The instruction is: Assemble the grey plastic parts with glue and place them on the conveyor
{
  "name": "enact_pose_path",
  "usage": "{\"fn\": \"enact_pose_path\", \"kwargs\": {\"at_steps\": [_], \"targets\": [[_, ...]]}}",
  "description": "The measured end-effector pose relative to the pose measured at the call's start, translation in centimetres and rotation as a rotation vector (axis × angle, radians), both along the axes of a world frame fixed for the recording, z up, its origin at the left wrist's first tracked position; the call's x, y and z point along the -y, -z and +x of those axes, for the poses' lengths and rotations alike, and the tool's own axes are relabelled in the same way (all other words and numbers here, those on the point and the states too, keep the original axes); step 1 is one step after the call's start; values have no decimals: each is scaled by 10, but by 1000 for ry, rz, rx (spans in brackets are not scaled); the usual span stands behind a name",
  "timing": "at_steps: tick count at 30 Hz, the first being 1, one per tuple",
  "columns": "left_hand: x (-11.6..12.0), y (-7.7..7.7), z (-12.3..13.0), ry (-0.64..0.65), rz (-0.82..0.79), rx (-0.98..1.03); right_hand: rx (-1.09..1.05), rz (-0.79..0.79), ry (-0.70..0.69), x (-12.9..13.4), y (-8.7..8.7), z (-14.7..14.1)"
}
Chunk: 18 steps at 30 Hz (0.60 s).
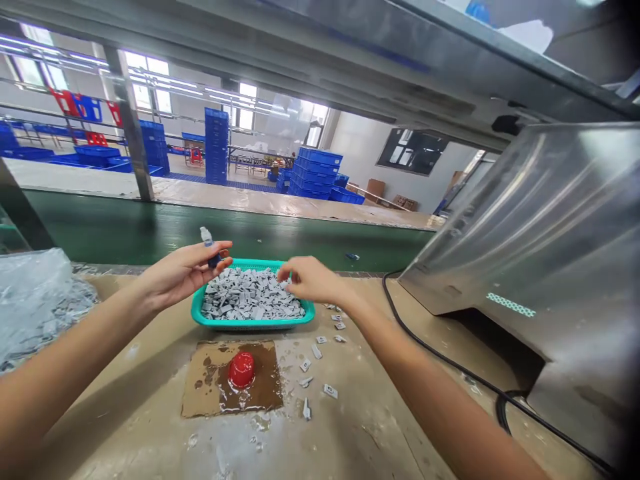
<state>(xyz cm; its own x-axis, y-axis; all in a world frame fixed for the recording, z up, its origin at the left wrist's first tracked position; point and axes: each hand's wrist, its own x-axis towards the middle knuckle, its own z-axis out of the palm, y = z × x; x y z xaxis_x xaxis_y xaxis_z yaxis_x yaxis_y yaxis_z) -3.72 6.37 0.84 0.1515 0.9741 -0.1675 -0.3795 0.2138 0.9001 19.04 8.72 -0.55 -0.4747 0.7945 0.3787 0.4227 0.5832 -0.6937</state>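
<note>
My left hand (183,275) pinches a small dark blue piece with a whitish clear tip (206,236), held upright left of the basket's back edge. My right hand (315,279) is over the right side of a green basket (253,325) full of small grey-white parts (250,293). Its fingers are curled, and what they hold, if anything, is too small to make out. In front of the basket a wet red cup-shaped object (242,370) sits on a piece of wet cardboard (200,393). Several loose grey parts (330,391) lie right of the cardboard.
A clear plastic bag of parts (40,300) lies at the left. Behind the basket runs a green conveyor belt (290,233) with a small dark piece (353,256) on it. A black cable (440,360) crosses the table beside a metal housing (540,240) at the right.
</note>
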Motion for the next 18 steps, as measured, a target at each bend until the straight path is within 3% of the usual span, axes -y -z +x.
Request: {"fn": "enact_pose_path", "kwargs": {"at_steps": [3, 6, 10, 14, 18], "targets": [[0, 1, -2, 157, 0, -55, 178, 5, -73, 3, 25, 2], [3, 3, -3, 270, 9, -113, 270, 46, -66, 3, 38, 1], [11, 5, 3, 276, 65, -113, 327, 69, -12, 1, 38, -2], [17, 9, 12, 235, -5, -85, 364, 79, 49, 3, 34, -3], [21, 15, 17, 285, 31, -193, 335, 129, 140, 9, 26, -7]]}}
